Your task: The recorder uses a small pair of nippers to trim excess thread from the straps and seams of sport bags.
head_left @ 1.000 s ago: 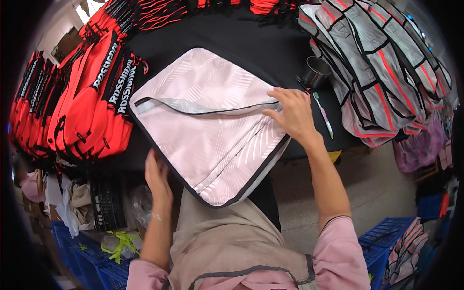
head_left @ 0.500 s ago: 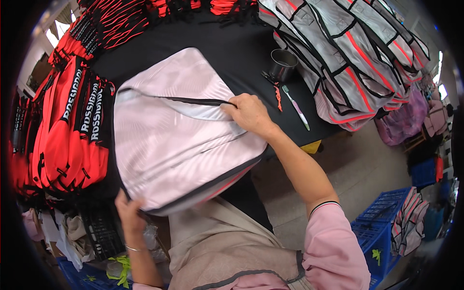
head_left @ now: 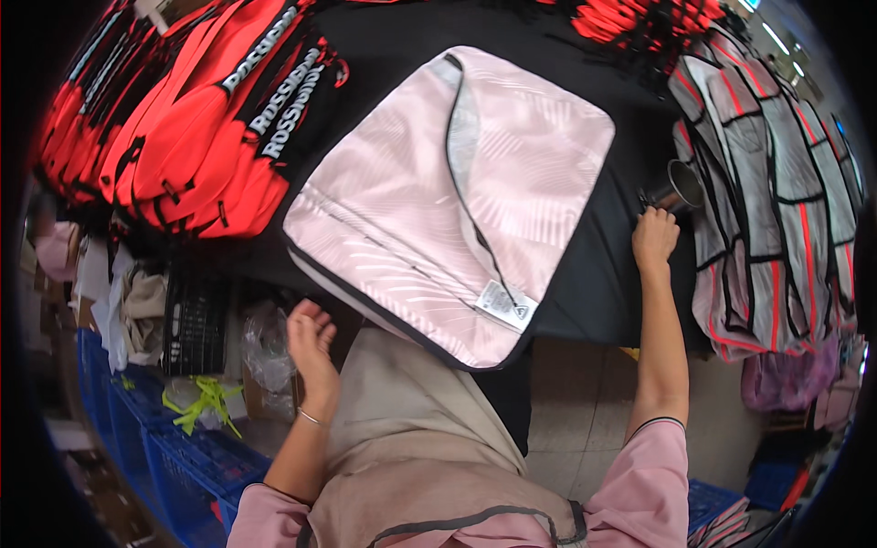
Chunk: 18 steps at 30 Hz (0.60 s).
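A pale pink patterned fabric bag (head_left: 402,210) with dark edging lies flat on the black-covered table (head_left: 598,274), turned at an angle. Its long dark-trimmed opening gapes, showing a light lining, and a white label (head_left: 505,304) lies at the end of that opening. My left hand (head_left: 313,342) is off the bag, near its lower left edge, fingers loosely apart and nothing in them. At the right, my right hand (head_left: 655,239) has its fingers closed at a small dark tool (head_left: 643,198) beside a dark metal cup (head_left: 684,184). The hand hides most of that tool.
Red and black bags (head_left: 196,137) are piled at the left. Grey bags with black and red trim (head_left: 776,210) stack up at the right. More red pieces (head_left: 630,27) lie at the back. Blue crates (head_left: 187,461) and a black basket (head_left: 194,320) stand at the lower left.
Both hands have let go of the pink bag, which now lies turned on the table with its label showing. My right hand has moved to the tool beside the cup. The toothbrush no longer shows.
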Motion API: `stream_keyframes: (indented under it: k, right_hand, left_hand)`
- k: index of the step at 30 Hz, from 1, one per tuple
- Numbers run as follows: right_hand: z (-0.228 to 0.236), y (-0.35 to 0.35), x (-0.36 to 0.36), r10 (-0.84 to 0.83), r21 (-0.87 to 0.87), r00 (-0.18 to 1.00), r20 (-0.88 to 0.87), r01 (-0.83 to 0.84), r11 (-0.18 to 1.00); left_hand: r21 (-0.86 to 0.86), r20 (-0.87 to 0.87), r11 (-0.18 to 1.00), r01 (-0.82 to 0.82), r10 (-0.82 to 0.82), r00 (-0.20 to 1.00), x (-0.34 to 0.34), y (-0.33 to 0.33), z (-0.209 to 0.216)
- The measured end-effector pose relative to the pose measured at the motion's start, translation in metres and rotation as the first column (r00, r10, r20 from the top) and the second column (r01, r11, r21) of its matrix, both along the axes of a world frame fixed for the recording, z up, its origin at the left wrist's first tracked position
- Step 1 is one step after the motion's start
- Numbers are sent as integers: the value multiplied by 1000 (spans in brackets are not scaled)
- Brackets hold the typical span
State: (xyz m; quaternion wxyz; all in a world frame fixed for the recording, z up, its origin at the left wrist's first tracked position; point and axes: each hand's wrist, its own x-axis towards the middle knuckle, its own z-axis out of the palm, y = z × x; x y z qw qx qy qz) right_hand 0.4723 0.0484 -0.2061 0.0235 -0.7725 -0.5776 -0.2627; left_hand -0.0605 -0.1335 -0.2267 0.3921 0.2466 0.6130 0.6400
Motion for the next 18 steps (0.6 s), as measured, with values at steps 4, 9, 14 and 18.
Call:
stream_keyframes:
  k: [4, 9, 14, 18]
  right_hand:
    - [8, 1, -33, 57, -28, 993, -105, -61, 998]
    - [-6, -11, -6, 190, -5, 858, -478, -219, 976]
    - [61, -52, -75, -67, -182, 453, -889, -216, 959]
    - [124, -114, -155, 353, 287, 249, -902, -266, 920]
  left_hand:
    - [-148, 309, 970, 195, -142, 940, 42, -40, 4]
    - [142, 622, 820, 555, -510, 595, 63, -19, -5]
    - [157, 694, 764, 626, -537, 480, 82, -16, -3]
    - [171, 625, 786, 594, -553, 551, 91, -7, -14]
